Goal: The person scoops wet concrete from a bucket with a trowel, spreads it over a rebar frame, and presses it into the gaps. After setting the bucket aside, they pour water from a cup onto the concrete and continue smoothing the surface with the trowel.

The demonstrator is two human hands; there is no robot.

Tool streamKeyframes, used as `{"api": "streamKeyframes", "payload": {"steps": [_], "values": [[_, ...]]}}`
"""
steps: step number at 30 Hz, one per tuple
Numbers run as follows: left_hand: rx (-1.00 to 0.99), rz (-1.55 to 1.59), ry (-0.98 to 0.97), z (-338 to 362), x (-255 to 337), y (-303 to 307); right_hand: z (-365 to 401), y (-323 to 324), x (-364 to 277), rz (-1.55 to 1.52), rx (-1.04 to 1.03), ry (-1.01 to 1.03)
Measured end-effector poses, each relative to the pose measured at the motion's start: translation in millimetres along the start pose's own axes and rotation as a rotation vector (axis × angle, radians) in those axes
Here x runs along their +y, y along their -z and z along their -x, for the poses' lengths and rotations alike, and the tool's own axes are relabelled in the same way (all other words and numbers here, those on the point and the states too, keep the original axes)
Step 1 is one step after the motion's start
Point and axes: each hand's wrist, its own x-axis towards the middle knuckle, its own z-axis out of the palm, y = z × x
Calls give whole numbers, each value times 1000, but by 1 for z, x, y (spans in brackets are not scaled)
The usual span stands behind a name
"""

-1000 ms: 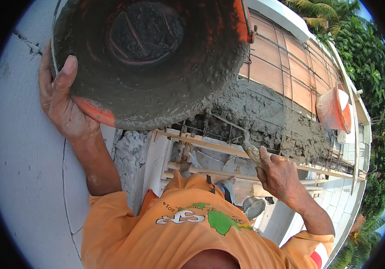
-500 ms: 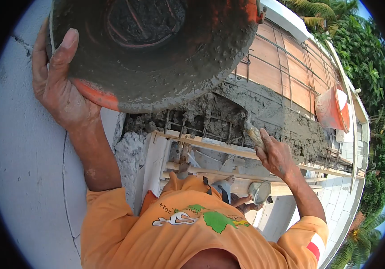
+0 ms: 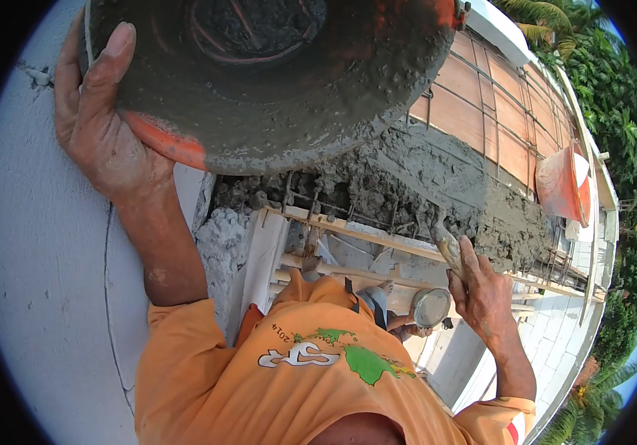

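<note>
1. The left hand is closed on the rim of the large bucket, thumb up against its inside. The bucket is tipped mouth-on above the left part of the wet concrete, hiding some of it; grey mix coats its inside.
2. The right hand is wrapped firmly around the handle of the trowel, at the concrete's near edge; how the blade lies is unclear.
3. Steel bars poke up through the concrete beside the wooden edge board, standing in the way left of the trowel.
4. Below the concrete, past the board, a person's hand holds a round container.
5. Across the concrete, a grid of rods covers brown panels.
6. The small bucket sits tilted at the concrete's far right.
7. Trees stand beyond the concrete.
</note>
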Motion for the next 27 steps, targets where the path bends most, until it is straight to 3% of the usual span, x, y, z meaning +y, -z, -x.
{"api": "streamKeyframes", "payload": {"steps": [4,8,11,13,18,22,27], "values": [[137,274,83,-3,14,-25,-2,-15,-18,183,-154,60],[159,381,61,-5,20,-38,16,2,-22,159,-224,74],[155,436,46,-8,23,-46,10,28,-23,157,-222,82],[159,473,42,-8,25,-49,-8,37,-31,143,-86,80],[212,427,56,-9,23,-43,-59,30,-59,230,-131,295],[195,390,20,-6,22,-42,-42,41,-67,291,-187,364],[250,331,82,-8,25,-44,-41,61,-71,288,-213,267]]}}
